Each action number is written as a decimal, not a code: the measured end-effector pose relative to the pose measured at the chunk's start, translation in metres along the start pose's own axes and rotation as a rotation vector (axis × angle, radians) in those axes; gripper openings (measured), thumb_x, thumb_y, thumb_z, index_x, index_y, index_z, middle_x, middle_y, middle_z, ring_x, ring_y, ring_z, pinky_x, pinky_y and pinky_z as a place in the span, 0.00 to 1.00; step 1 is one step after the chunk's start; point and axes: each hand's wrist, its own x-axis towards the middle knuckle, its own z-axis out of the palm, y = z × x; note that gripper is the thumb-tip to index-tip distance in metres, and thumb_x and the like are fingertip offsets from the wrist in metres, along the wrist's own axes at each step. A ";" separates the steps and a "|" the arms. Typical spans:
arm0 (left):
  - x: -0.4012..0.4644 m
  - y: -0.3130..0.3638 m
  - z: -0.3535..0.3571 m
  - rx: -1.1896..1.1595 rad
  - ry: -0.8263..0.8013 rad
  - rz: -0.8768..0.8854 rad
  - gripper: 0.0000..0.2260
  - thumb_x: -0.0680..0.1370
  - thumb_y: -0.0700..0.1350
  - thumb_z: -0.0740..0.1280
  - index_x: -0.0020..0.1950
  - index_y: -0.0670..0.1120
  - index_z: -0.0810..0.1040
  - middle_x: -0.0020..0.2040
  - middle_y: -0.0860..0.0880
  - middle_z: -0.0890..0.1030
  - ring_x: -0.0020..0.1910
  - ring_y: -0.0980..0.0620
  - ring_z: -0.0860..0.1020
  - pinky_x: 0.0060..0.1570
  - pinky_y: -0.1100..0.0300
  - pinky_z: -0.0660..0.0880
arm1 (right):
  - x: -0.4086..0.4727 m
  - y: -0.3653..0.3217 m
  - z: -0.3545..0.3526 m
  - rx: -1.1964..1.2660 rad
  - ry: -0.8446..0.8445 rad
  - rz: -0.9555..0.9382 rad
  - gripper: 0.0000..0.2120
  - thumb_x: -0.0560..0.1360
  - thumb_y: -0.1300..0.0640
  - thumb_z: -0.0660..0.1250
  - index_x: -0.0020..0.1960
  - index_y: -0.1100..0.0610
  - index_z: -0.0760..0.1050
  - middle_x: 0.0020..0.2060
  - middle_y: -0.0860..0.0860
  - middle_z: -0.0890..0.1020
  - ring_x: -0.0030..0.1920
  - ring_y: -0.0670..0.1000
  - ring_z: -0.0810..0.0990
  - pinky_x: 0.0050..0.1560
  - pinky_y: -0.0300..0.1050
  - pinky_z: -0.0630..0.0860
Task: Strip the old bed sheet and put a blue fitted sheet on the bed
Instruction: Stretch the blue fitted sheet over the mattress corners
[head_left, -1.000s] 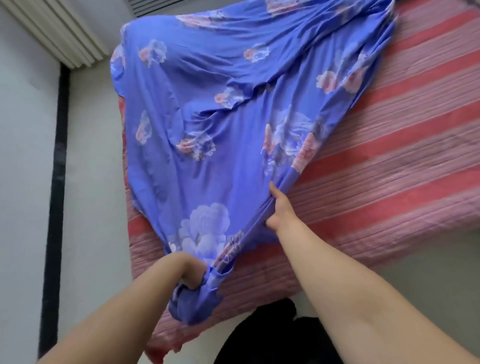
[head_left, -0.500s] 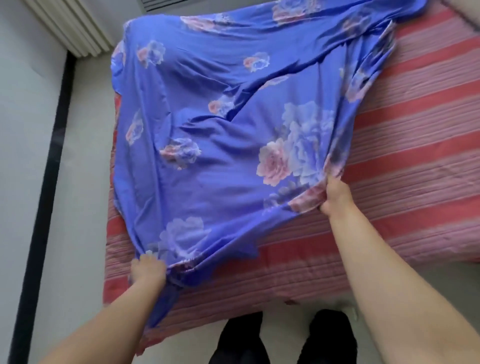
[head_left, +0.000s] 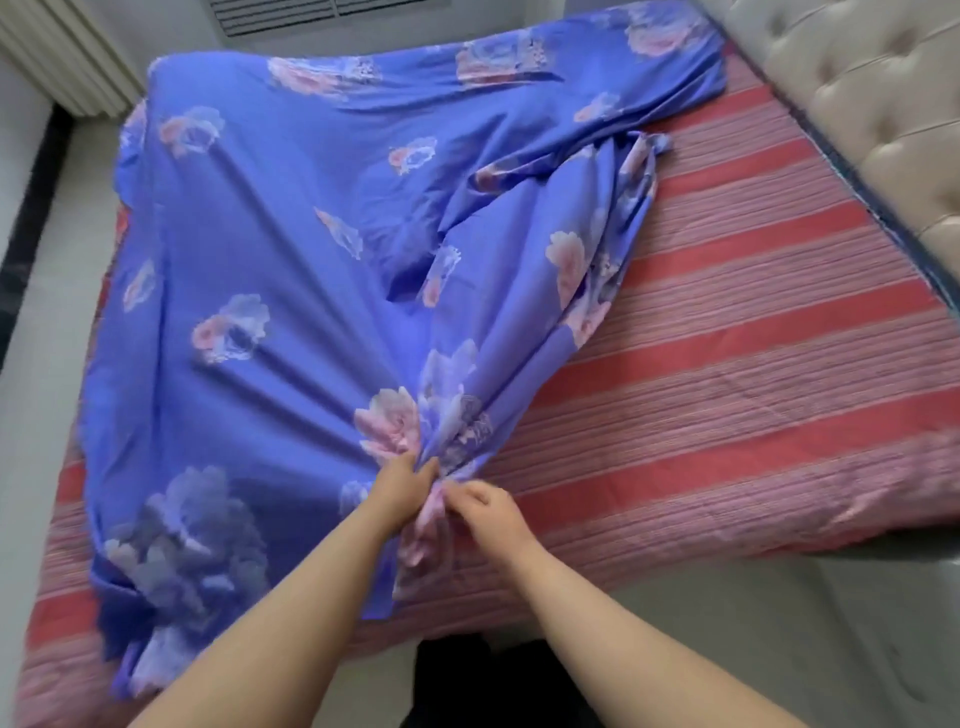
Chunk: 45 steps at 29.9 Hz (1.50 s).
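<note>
The bed (head_left: 753, 364) fills the view, its mattress cover in red and pink stripes, a tufted beige headboard (head_left: 872, 104) at the right; the blue floral fitted sheet (head_left: 270, 249) lies over the left part of the bed, its long axis running from a gathered bunch at the near edge out to the far corners, folds fanning away from the person; the left hand (head_left: 402, 488) and right hand (head_left: 488, 514) meet at that bunch, each grip closed on the gathered fabric, thumbs and fingers pinching it.
</note>
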 end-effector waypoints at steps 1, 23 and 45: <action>0.002 0.002 -0.002 -0.026 -0.021 0.004 0.14 0.81 0.47 0.61 0.54 0.38 0.78 0.52 0.35 0.80 0.54 0.42 0.78 0.49 0.56 0.69 | 0.011 -0.002 -0.013 0.140 0.115 0.076 0.26 0.70 0.35 0.66 0.44 0.61 0.77 0.39 0.49 0.81 0.38 0.43 0.76 0.43 0.40 0.73; 0.090 0.086 -0.013 0.946 -0.131 -0.207 0.20 0.77 0.49 0.60 0.68 0.46 0.68 0.64 0.48 0.71 0.62 0.48 0.72 0.59 0.55 0.72 | 0.150 -0.156 -0.343 1.135 0.292 -0.370 0.30 0.66 0.51 0.74 0.66 0.57 0.74 0.51 0.53 0.84 0.50 0.54 0.83 0.45 0.56 0.81; 0.062 0.399 0.248 0.941 -0.328 0.079 0.32 0.64 0.51 0.69 0.67 0.59 0.63 0.59 0.47 0.76 0.54 0.44 0.78 0.54 0.54 0.77 | 0.058 -0.183 -0.688 1.213 0.393 -0.411 0.13 0.60 0.50 0.73 0.39 0.57 0.84 0.43 0.55 0.85 0.44 0.54 0.84 0.48 0.45 0.80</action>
